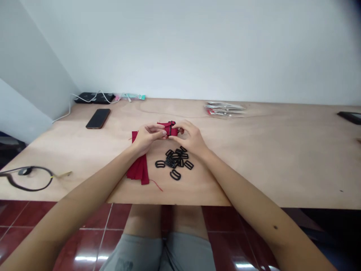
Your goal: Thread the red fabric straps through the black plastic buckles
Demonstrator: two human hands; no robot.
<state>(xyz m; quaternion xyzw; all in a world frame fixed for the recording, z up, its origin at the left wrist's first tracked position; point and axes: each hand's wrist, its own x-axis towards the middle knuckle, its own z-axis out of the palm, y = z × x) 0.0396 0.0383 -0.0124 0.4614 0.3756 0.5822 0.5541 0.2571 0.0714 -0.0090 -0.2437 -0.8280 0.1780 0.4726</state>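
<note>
Between my two hands is a red fabric strap [174, 132] with black buckle pieces on it. My left hand [149, 137] pinches the strap's left end with thumb and fingers. On the other side my right hand [191, 137] grips the strap near the buckle, its fingertips partly hidden. A pile of black plastic slider buckles and hooks [176, 160] lies on the table just below my hands. Several red fabric strips [138, 167] are stacked under my left wrist, a loose red thread trailing from them.
The wooden table [254, 162] meets a white wall. On it are a phone [98, 118], a black case [94, 98] with a white cable, a small plastic packet [135, 96], a stack of clear packets [224, 109], a black cable loop [31, 188] and a dark device [349, 116].
</note>
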